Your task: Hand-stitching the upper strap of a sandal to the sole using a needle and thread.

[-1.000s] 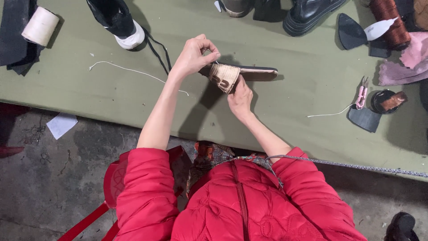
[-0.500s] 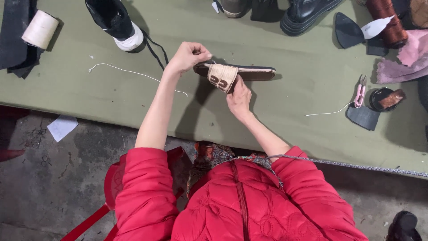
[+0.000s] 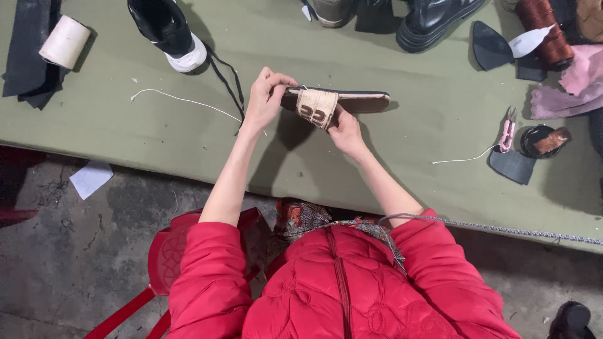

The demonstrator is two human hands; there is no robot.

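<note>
Woven beige strap (image 3: 316, 107) of the sandal (image 3: 352, 100) was pinched by the right hand (image 3: 344, 129); the left hand (image 3: 267, 97) closed on its near-left end, where slipping fingers could tear stitches

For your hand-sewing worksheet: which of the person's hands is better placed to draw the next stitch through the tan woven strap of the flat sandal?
Probably the left hand: its fingertips already pinch at the edge of the flat sandal's tan woven strap. The right hand holds the strap from below.

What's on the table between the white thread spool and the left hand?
In the head view, a loose white thread lies between the spool and the left hand, with the black-and-white sneaker just above.
</note>
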